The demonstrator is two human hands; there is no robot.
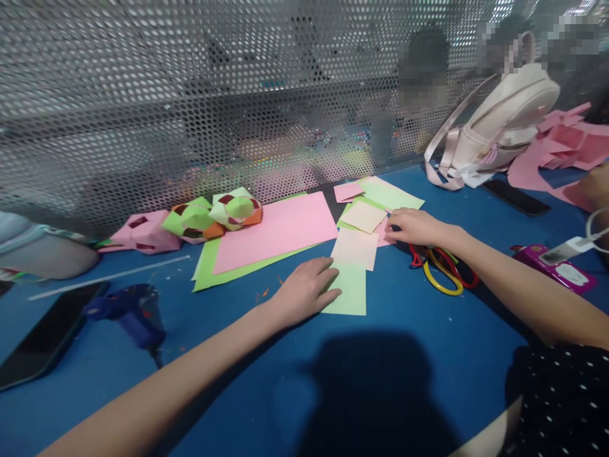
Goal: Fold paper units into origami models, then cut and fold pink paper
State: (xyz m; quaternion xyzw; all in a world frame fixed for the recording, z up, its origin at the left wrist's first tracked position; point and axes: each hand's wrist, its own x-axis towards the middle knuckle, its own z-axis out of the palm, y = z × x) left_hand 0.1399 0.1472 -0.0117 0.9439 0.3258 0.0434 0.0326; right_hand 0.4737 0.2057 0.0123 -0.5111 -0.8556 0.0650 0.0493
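Note:
My left hand (309, 289) rests with fingers stretched over the left edge of a pale green paper sheet (349, 295). A cream paper square (354, 249) overlaps the top of that sheet. Farther right, my right hand (413, 226) reaches over the paper pile, its fingertips touching a pink paper piece (383, 235) beside a smaller cream square (364, 217). The fingers of that hand curve downward, and whether they pinch a paper is not clear. Under my right wrist lie scissors with yellow and red handles (442, 273).
Large pink paper (280, 228) lies over green sheets, near folded paper balls (235, 208). A blue glue gun (130, 317) and a phone (47, 333) are at left. At right are a backpack (499, 120), another phone (516, 195) and a purple device (554, 266). A perforated metal screen (190, 127) stands behind.

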